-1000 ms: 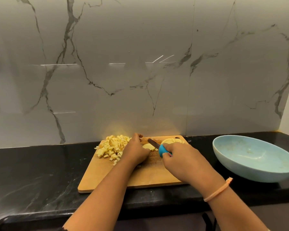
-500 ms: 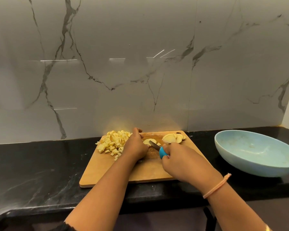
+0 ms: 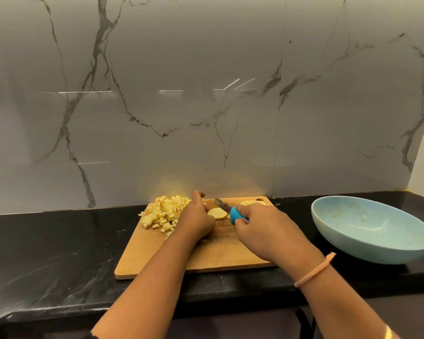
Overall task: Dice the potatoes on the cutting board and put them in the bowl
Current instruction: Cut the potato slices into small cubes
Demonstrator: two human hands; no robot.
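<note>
A wooden cutting board [image 3: 154,255] lies on the black counter. A heap of diced potato [image 3: 164,211] covers its far left corner. My left hand [image 3: 196,218] presses down on a potato slice [image 3: 217,213] in the middle of the board. My right hand [image 3: 262,231] grips a knife with a blue handle [image 3: 234,214]; its blade [image 3: 222,205] points away, above the slice. More potato slices [image 3: 251,203] lie at the far right corner, partly hidden by my right hand. The light blue bowl [image 3: 353,243] stands to the right of the board, with no potato in it.
The black stone counter [image 3: 54,250] runs left and right of the board. A grey marble-patterned wall [image 3: 206,106] rises right behind it. The counter's front edge is just below the board.
The knife blade has lifted off the slice and points further back. My left hand stays on the slice. The camera has shifted a little.
</note>
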